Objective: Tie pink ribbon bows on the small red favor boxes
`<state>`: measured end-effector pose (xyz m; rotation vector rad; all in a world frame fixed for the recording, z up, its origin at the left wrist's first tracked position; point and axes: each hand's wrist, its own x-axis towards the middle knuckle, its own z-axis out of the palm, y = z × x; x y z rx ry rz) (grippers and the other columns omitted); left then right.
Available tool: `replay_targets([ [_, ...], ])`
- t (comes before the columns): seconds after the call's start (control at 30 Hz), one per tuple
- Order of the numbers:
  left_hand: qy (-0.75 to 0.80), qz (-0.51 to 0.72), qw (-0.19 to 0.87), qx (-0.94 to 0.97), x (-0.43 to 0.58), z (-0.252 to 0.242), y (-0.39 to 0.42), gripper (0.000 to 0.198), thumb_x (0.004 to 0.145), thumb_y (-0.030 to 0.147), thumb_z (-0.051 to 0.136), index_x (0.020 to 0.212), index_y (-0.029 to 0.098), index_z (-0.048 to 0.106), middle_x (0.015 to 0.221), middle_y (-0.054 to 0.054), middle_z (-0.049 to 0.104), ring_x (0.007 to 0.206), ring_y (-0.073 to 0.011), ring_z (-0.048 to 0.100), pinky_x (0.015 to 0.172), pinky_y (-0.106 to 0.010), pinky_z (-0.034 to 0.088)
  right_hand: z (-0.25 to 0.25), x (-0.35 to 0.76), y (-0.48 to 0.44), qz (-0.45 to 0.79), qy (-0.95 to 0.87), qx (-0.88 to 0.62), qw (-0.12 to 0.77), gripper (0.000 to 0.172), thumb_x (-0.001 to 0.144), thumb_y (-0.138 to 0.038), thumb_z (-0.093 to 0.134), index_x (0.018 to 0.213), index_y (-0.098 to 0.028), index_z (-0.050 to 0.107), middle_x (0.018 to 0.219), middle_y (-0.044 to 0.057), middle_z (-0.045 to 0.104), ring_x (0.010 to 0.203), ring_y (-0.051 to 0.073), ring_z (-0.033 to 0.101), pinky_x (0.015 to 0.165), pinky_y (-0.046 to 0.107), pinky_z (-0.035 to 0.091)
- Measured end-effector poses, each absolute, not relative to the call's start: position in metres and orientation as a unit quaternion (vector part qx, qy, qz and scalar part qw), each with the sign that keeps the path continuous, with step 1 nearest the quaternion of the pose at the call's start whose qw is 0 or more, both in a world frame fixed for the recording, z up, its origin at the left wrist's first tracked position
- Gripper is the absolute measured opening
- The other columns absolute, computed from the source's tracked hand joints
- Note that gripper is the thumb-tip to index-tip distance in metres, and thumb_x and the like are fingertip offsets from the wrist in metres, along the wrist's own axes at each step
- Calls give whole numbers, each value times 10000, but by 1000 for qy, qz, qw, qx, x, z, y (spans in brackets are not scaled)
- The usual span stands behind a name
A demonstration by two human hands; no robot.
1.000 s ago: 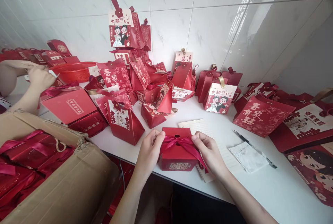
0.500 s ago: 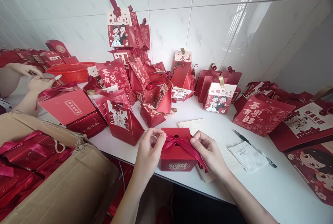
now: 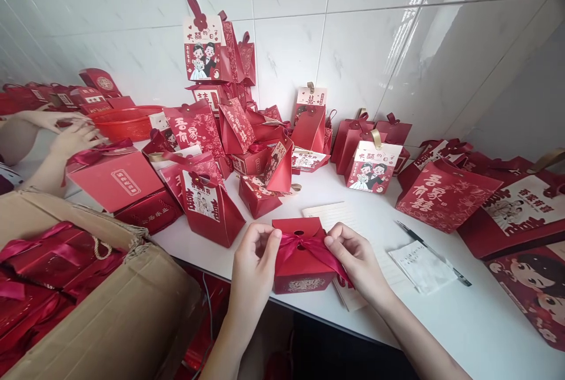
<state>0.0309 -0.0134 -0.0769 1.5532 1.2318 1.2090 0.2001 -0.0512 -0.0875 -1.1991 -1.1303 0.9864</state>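
Note:
A small red gift box (image 3: 304,265) stands upright at the table's front edge, with gold print low on its front and two holes near its top. Dark pink ribbon (image 3: 295,243) is tied in a bow through the holes. My left hand (image 3: 258,253) pinches the bow's left side between thumb and fingertips. On the other side, my right hand (image 3: 355,253) grips the right part of the ribbon, whose tail hangs past the box. Beneath and behind the box lies a lined notepad (image 3: 335,215).
Several folded red gift boxes (image 3: 212,209) crowd the back and both sides. A pen (image 3: 435,253) and a crumpled paper (image 3: 421,268) lie at right. An open cardboard box (image 3: 110,303) of wrapped boxes stands at left. Beyond it, another person's hands (image 3: 75,133) work near a red basin (image 3: 132,123).
My left hand has shifted slightly down, still pinching the ribbon; my right hand hardly moves. The other person's hands at the far left have changed position, and the white-tipped item there no longer shows.

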Motion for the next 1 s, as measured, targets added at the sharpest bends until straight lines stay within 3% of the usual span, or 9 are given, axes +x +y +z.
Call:
replay_targets([
  [0.37, 468, 509, 431, 579, 39, -84, -11, 205, 823, 381, 493, 846, 181, 534, 807, -24, 563, 778, -138, 547, 705, -220, 452, -91, 205, -52, 442, -478, -515, 557, 414, 800, -517, 558, 626, -183, 386, 559, -35, 432, 489, 77, 353, 476, 202, 295],
  [0.5, 447, 508, 469, 568, 34, -84, -8, 256, 821, 429, 479, 848, 181, 538, 752, -5, 521, 713, -121, 513, 665, -209, 430, -76, 209, -61, 201, -558, -583, 555, 244, 850, -366, 522, 696, -192, 449, 615, -16, 447, 566, 122, 430, 524, 234, 352],
  [0.6, 439, 504, 487, 561, 28, -81, -7, 264, 815, 440, 473, 833, 182, 523, 639, 29, 439, 620, -106, 452, 607, -202, 400, -56, 197, -68, 25, -687, -525, 501, 49, 845, -233, 522, 835, -187, 533, 759, 35, 528, 726, 170, 501, 638, 279, 412],
  [0.8, 450, 433, 492, 606, 27, -73, -6, 353, 793, 483, 491, 626, 176, 440, 570, 38, 403, 551, -106, 422, 542, -217, 370, -52, 165, -69, -84, -835, -439, 323, 322, 827, -294, 554, 1101, -126, 550, 1031, 128, 593, 927, 242, 534, 808, 404, 420],
  [1.0, 438, 409, 499, 627, 31, -78, -4, 336, 808, 443, 478, 608, 190, 383, 562, 46, 403, 551, -113, 410, 537, -220, 339, -75, 163, -73, -172, -825, -428, 327, 184, 877, -166, 507, 1046, -134, 573, 939, 80, 639, 909, 199, 574, 906, 411, 357],
])
